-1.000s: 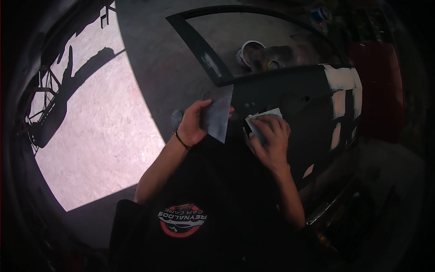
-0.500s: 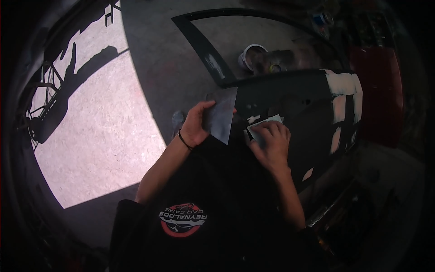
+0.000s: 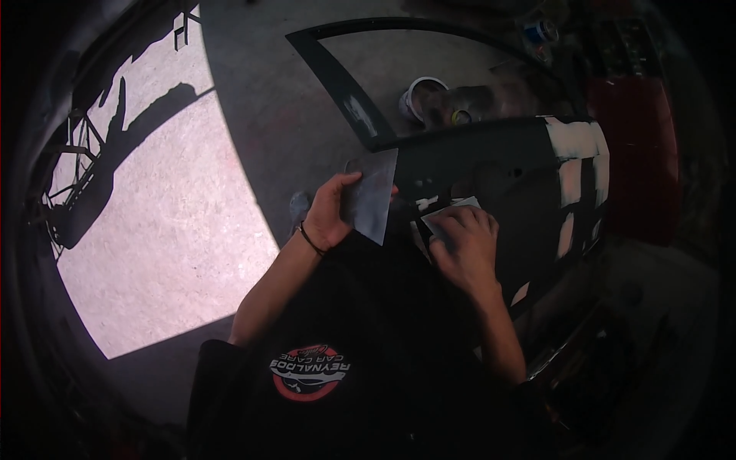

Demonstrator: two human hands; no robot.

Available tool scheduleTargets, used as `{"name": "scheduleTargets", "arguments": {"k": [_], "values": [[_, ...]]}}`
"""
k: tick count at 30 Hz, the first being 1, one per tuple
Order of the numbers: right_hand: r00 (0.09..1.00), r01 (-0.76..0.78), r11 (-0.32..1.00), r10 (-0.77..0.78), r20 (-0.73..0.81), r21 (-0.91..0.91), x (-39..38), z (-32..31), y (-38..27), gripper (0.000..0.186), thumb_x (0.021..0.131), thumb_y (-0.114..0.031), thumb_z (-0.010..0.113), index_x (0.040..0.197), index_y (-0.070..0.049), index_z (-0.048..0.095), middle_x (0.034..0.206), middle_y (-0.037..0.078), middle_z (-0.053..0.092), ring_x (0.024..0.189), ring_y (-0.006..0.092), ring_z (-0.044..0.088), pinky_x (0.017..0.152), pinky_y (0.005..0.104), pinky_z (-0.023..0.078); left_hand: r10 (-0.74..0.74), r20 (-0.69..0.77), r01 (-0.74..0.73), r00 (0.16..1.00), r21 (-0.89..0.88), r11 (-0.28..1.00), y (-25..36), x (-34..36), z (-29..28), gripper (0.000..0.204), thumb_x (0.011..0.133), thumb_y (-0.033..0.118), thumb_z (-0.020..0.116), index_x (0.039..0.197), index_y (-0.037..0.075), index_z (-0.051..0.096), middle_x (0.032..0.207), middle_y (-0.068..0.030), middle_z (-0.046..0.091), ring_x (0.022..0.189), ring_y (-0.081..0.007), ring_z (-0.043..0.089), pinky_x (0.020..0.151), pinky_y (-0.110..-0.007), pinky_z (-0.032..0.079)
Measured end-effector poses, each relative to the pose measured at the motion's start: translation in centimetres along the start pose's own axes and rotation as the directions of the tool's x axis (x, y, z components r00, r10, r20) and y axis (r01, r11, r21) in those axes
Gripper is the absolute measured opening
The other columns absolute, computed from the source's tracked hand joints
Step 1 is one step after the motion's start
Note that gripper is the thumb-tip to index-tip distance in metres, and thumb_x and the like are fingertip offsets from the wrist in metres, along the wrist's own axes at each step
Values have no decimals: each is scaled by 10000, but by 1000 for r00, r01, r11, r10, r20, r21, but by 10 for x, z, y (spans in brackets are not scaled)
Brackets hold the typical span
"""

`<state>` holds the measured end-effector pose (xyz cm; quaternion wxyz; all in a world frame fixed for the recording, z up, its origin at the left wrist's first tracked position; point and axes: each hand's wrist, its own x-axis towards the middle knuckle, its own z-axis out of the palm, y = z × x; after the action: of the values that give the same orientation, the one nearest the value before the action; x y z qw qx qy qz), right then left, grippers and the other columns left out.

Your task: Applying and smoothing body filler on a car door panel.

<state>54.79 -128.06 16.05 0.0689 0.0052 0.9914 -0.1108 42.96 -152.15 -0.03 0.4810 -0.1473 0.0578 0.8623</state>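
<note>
My left hand (image 3: pixel 330 213) grips a grey, flat, angular plate (image 3: pixel 371 203), thumb on top and fingers underneath. It is held level beside the near left end of a dark green car door (image 3: pixel 498 157). My right hand (image 3: pixel 469 244) is closed on a thin, pale, flat spreader-like piece (image 3: pixel 435 219), low over the door's surface. The hand covers most of that piece, so whether it touches the door is hidden. Pale filler patches (image 3: pixel 568 162) mark the door's right end, and a small pale smear (image 3: pixel 426 203) lies just beyond my right fingers.
A white-rimmed bucket (image 3: pixel 409 103) shows through the door's window opening, near a small yellow-rimmed round thing (image 3: pixel 461 117). A blue can (image 3: pixel 546 31) stands at the far right. Beyond the door's right end lies a red panel (image 3: pixel 635 157). Bright sunlit floor (image 3: pixel 165 238) spreads at left.
My right hand has shifted slightly right and nearer with the pale flat piece. My left hand keeps the plate almost where it was. The view has moved a little.
</note>
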Motion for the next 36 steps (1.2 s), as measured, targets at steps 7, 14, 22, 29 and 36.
{"name": "scheduleTargets", "arguments": {"k": [7,14,22,29,36], "values": [[980,-13,994,35,-197,110,2,27,11,415,885,-188,828,1296,-129,813,1332,61,719,1338,320,626,1194,547,424,17,-2,-17,1000,34,999,1,3,2,611,1113,271,579,1576,-126,543,1538,-275,682,1475,-425,647,1317,-543,471],[994,1,999,4,-110,46,-1,15,15,398,855,-190,825,1248,-124,814,1308,53,736,1327,307,629,1202,566,417,15,-29,-13,999,50,999,2,1,7,609,1147,321,518,1548,-135,562,1465,-297,727,1341,-370,734,1197,-466,555],[995,-79,997,79,57,-6,4,7,13,403,868,-195,818,1263,-117,815,1317,64,732,1340,320,624,1228,572,400,18,-75,-13,997,62,998,0,1,13,606,1144,316,508,1538,-141,570,1460,-287,732,1341,-360,734,1197,-462,553],[991,29,995,-15,-136,99,5,26,12,427,870,-190,833,1293,-139,800,1348,57,715,1373,315,612,1231,607,397,9,-29,-8,1000,33,999,-1,1,10,604,1145,315,501,1532,-143,576,1448,-280,739,1329,-355,737,1191,-459,556],[999,-22,999,23,-24,26,1,6,5,371,884,-213,834,1246,-138,824,1317,54,734,1340,306,637,1206,587,418,-23,20,23,1000,19,1000,3,1,1,614,1117,255,566,1576,-150,531,1560,-288,661,1486,-434,637,1319,-545,468]]}}
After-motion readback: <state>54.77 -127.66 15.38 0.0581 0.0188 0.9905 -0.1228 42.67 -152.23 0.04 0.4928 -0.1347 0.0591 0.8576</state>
